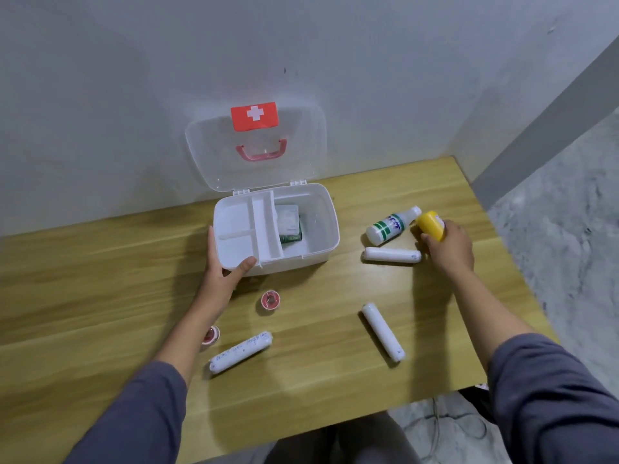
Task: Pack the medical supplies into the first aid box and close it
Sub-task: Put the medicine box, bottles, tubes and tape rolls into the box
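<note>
Wooden table [100, 296] — right hand [449, 244] gripping yellow bottle [431, 226]

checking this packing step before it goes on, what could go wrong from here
1. The right hand grips the yellow bottle right beside the white bottle lying on its side; lifting could nudge it and set it rolling.
2. The bandage rolls lie loose on the table and may roll off.
3. The box may slide if the left hand lets go.

A bare, unfurnished room corner is shown, its use not made clear. A plain wood-grain table [100, 279] is set against an unpainted grey plastered wall [100, 95], and a rough mottled concrete floor [569, 212] is seen at the right.
</note>
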